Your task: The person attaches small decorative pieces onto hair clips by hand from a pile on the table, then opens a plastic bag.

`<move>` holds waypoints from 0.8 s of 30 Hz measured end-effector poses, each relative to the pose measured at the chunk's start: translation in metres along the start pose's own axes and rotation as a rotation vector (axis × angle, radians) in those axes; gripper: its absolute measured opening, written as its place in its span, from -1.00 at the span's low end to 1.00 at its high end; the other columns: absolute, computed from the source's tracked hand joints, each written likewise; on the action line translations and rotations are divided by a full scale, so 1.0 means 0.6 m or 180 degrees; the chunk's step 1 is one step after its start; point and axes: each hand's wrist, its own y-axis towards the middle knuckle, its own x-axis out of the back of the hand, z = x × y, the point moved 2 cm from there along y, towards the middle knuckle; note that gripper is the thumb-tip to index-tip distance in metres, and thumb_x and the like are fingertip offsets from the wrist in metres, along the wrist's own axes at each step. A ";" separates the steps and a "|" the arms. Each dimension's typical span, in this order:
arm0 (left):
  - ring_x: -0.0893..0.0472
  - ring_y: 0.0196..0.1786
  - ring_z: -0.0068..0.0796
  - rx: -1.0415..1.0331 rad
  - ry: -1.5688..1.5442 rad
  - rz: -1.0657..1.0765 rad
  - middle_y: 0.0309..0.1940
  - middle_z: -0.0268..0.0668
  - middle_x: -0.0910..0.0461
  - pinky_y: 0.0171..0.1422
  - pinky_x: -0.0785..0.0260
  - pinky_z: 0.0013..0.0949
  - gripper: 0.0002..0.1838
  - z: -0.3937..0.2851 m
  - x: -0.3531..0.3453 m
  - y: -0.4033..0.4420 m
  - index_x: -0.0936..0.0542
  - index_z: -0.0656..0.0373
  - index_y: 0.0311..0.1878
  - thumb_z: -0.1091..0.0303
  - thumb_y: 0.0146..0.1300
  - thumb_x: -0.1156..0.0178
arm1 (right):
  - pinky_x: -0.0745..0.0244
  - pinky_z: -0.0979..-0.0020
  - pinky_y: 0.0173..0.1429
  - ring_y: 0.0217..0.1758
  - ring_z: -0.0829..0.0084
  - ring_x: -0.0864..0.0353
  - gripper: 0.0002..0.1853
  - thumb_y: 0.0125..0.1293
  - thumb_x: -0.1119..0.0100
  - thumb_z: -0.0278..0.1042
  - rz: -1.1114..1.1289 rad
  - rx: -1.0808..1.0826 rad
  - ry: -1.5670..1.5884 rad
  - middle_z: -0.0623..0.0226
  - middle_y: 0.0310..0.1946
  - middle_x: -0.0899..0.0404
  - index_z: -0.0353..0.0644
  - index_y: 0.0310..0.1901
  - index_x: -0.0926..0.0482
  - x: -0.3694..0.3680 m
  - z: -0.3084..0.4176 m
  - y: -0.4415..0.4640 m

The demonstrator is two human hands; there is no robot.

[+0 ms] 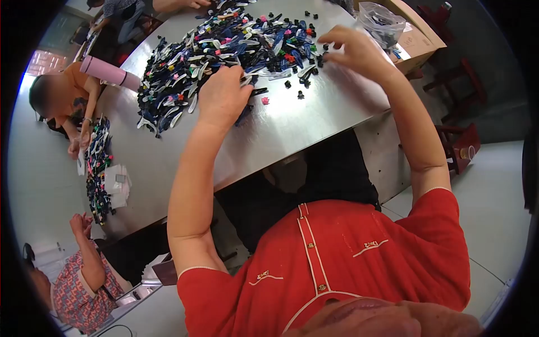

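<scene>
A wide heap of hair clips (191,62), mostly navy, white and black with some pink and red pieces, lies across the steel table. My left hand (220,96) rests at the heap's near edge, fingers curled down into the clips; what they hold is hidden. Dark clips show beside its thumb. Over the heap's right side, my right hand (355,53) has thumb and fingers apart, close to several small black claw clips. A pink claw clip (265,101) and a black claw clip (301,95) lie loose between my hands.
The steel table (269,132) ends just before my body. A pink tumbler (104,70) lies at the left. Beyond it, a person in orange (76,90) handles a smaller clip pile (98,168). A cardboard box (418,42) with a plastic bag (382,23) stands right.
</scene>
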 end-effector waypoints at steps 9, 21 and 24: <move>-0.70 -0.12 -0.01 -0.0473 0.0150 -0.0562 -0.22 -0.05 -0.70 0.00 -0.56 -0.01 -0.87 -0.003 -0.045 0.052 -0.63 0.24 -0.19 0.41 0.25 -0.22 | -0.53 0.20 0.04 -0.07 0.12 -0.62 -0.86 0.21 -0.32 -0.43 0.0233 0.0175 -0.0337 0.22 -0.19 -0.56 -0.19 -0.20 -0.69 -0.075 0.043 0.031; -0.62 -0.26 -0.65 0.0142 -0.3166 -0.0261 -0.29 -0.34 -0.73 -0.12 -0.47 -0.52 -0.77 -0.012 -0.035 0.065 -0.70 0.29 -0.01 0.53 0.29 -0.23 | -0.53 0.38 0.00 -0.14 0.39 -0.63 -0.70 0.43 -0.19 -0.40 -0.0412 0.0067 0.0666 0.27 -0.11 -0.66 -0.20 0.15 -0.63 -0.085 0.067 0.070; -0.62 -0.23 -0.65 -0.0037 -0.3442 -0.0263 -0.26 -0.31 -0.72 -0.08 -0.47 -0.52 -0.79 -0.025 -0.030 0.066 -0.68 0.33 -0.02 0.54 0.30 -0.22 | -0.53 0.49 -0.06 -0.18 0.62 -0.60 -0.73 0.50 -0.19 -0.34 0.0226 -0.0576 0.1933 0.40 -0.22 -0.68 -0.31 0.09 -0.65 -0.096 0.072 0.084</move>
